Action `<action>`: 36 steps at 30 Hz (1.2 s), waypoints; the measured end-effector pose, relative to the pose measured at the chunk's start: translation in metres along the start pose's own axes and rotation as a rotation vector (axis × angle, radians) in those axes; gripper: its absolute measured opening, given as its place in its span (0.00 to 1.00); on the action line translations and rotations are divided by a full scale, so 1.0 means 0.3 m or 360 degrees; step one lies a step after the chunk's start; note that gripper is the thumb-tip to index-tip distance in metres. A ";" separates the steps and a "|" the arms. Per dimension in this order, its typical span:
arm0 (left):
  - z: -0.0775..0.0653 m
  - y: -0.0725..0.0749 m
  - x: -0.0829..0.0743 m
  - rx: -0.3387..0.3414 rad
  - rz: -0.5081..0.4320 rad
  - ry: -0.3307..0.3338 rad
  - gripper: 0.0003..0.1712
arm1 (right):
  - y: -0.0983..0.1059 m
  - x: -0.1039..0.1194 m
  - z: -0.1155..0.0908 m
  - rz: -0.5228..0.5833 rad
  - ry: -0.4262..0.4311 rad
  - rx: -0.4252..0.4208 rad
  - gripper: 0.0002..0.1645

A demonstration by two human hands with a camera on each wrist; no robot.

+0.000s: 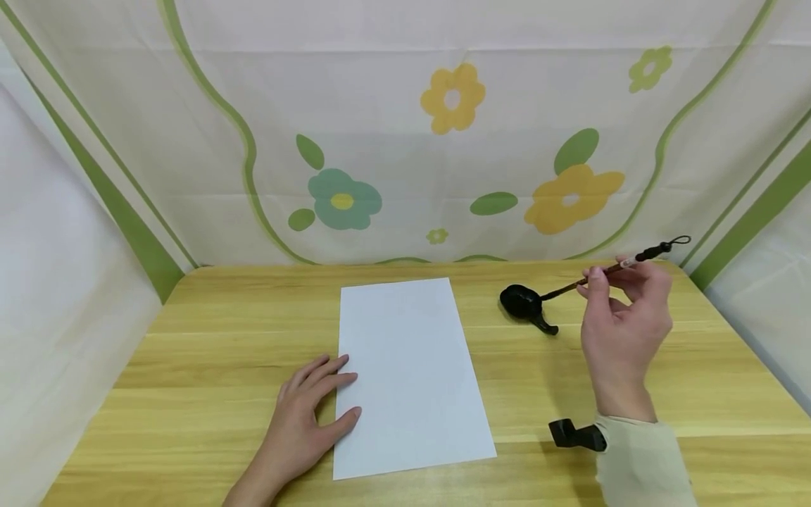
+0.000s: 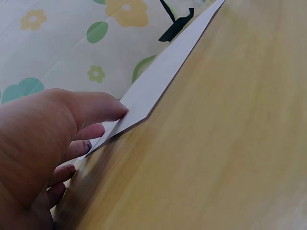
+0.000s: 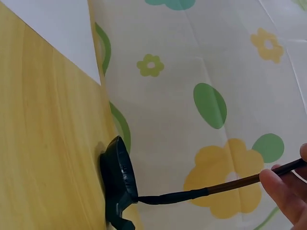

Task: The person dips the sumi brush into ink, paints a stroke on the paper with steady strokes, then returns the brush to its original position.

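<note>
A calligraphy brush (image 1: 573,285) with a brown shaft and a hanging loop is pinched in my right hand (image 1: 627,324). Its dark tip (image 3: 168,197) meets the rim of a small black ink dish (image 1: 521,303) with a curved handle, right of the paper. My left hand (image 1: 304,415) lies with spread, relaxed fingers on the left edge of a blank white sheet of paper (image 1: 412,373). In the left wrist view, the thumb (image 2: 108,108) rests on the sheet near its corner, and the other fingers reach past its edge.
The wooden table (image 1: 209,352) carries the paper and dish. Behind it hangs a white cloth (image 1: 393,91) printed with flowers and leaves, with more cloth at both sides. A black strap piece (image 1: 578,435) sticks out from my right sleeve (image 1: 643,458).
</note>
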State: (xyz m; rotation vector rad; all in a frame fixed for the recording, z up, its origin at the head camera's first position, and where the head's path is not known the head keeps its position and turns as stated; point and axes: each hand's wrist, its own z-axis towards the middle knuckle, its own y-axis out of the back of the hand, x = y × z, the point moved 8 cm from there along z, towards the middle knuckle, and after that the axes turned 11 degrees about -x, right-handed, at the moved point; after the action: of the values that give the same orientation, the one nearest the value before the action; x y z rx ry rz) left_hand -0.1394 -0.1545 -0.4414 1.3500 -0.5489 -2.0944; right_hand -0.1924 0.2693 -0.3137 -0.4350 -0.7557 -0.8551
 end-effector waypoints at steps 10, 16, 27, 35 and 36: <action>0.000 0.002 -0.004 -0.0018 -0.0008 -0.0016 0.26 | -0.016 -0.009 -0.020 0.0060 -0.0057 0.0041 0.10; 0.004 -0.004 -0.007 -0.0016 -0.0013 -0.0029 0.26 | -0.004 -0.022 -0.024 0.0047 -0.0069 -0.0021 0.10; 0.004 -0.003 -0.005 0.0008 -0.0002 0.0006 0.26 | -0.001 -0.033 -0.018 0.0021 -0.0096 -0.0041 0.10; 0.002 0.003 -0.005 -0.0018 0.0000 -0.0018 0.26 | -0.005 -0.027 -0.013 0.0028 -0.0108 -0.0071 0.12; 0.002 0.003 -0.005 -0.0015 -0.0001 -0.0015 0.26 | -0.010 -0.027 -0.016 0.0015 -0.0101 -0.0053 0.13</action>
State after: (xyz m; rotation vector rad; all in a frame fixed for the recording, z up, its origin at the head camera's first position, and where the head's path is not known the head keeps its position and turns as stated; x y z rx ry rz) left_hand -0.1392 -0.1543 -0.4396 1.3358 -0.5415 -2.1024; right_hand -0.1962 0.2687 -0.3230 -0.4965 -0.7981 -0.8491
